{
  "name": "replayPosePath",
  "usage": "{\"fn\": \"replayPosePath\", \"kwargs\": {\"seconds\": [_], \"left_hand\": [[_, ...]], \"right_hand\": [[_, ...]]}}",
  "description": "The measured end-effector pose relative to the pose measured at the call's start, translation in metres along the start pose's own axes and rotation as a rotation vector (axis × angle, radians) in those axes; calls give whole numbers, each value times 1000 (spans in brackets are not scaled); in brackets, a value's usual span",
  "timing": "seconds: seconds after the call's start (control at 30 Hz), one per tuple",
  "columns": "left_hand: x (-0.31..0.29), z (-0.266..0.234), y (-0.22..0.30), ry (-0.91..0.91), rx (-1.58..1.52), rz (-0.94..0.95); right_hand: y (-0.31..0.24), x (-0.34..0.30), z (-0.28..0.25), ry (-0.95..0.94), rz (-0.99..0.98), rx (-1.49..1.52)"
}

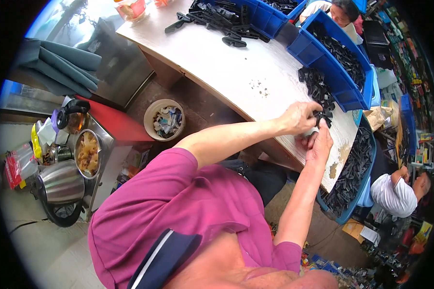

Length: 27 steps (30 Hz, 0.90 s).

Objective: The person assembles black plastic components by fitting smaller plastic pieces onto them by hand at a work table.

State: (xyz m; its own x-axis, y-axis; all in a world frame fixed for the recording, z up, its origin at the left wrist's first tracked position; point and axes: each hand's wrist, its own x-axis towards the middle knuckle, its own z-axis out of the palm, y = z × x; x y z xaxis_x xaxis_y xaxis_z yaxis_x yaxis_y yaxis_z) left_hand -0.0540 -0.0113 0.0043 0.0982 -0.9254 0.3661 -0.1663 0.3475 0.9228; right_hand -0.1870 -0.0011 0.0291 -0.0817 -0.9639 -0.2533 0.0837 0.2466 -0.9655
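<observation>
My left hand (pixel 300 118) and my right hand (pixel 319 144) meet over the right end of the white worktable (pixel 226 72). Their fingers close around a small black plastic part (pixel 325 117), mostly hidden by the fingertips. Just beyond the hands lies a loose pile of similar black parts (pixel 318 86). Behind that pile a blue bin (pixel 318 65) holds many more. Below the table's right edge, a larger blue tub (pixel 345 216) is filled with long black pieces (pixel 354 168).
More black pieces (pixel 217 19) lie at the table's far side beside another blue bin (pixel 263 17). A waste bucket (pixel 147 118) stands on the floor at left, near a steel kettle (pixel 62 183) and a bowl of food (pixel 88 154). Two other people are at the right.
</observation>
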Motion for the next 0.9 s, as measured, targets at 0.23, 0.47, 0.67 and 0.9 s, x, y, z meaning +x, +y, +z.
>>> {"fn": "replayPosePath", "kwargs": {"seconds": [0.23,0.47,0.67,0.9], "left_hand": [[-13,-11,13,-110,221,97],[-9,-97,4,208,674,176],[30,-203,-34,246,1229,39],[35,-204,-36,122,1192,84]], "right_hand": [[8,-7,9,-36,-141,28],[5,-29,19,-81,-26,107],[-2,-31,25,-8,6,114],[-2,-35,30,-11,-32,124]]}}
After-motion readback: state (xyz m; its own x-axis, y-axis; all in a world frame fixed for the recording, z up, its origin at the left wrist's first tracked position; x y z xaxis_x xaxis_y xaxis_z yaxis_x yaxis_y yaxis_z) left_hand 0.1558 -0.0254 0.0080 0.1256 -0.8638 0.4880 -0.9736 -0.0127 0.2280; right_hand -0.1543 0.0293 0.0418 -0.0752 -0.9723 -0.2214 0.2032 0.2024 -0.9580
